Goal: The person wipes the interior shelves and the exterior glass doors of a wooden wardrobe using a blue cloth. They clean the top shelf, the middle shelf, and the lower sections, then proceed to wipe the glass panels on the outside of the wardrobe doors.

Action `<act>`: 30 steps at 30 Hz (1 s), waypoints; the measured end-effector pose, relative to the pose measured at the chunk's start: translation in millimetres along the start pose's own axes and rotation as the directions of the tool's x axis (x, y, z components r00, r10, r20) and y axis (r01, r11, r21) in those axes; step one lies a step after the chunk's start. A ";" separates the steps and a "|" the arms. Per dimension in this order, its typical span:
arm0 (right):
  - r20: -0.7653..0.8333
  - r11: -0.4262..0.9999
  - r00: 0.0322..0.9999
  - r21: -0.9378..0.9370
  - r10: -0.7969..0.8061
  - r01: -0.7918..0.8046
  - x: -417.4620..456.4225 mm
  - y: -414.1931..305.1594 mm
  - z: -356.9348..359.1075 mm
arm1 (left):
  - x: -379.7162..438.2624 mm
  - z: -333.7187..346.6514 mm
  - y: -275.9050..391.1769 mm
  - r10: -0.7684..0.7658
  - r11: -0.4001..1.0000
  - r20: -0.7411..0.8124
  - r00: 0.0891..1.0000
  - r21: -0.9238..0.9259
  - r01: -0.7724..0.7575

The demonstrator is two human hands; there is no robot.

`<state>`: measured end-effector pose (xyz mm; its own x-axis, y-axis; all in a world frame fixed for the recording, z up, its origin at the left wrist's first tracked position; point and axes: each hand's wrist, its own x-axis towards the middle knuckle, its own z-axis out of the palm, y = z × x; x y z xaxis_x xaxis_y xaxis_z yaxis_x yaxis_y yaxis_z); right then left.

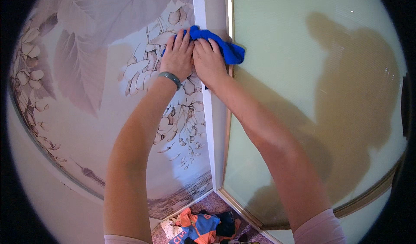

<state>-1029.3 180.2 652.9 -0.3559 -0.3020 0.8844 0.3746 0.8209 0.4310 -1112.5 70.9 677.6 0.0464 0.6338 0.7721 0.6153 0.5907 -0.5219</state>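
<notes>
A blue cloth [230,50] lies bunched against the corner where a flower-printed wall panel [81,91] meets a white trim strip [208,136]. My left hand [177,57] presses the cloth's left part flat on the print, fingers pointing up. A dark green bangle [171,79] circles that wrist. Right beside it, my right hand [209,60] holds the cloth's middle over the trim. One loose end of the cloth sticks out to the right, across the gold-coloured edge of a pale green panel [276,42]. Both hands hide part of the cloth.
Several garments [201,226], orange, blue and dark, are piled on the speckled carpet [209,203] below. A gold-coloured frame [239,208] borders the green panel. A person's shadow [354,91] falls across that panel. At the right rim is a dark object [404,106], unclear.
</notes>
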 end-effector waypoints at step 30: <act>0.252 0.648 0.874 0.592 0.415 -0.479 -38.3 -102.0 -1.9 | -112.3 -34.5 -48.3 0.213 0.976 0.175 0.961 -0.093 -0.199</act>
<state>-1052.2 107.1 575.5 -0.3718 0.1990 0.9067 -0.0942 0.9636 -0.2501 -1120.3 -46.0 628.6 0.0383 0.8224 0.5677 0.6641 0.4035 -0.6294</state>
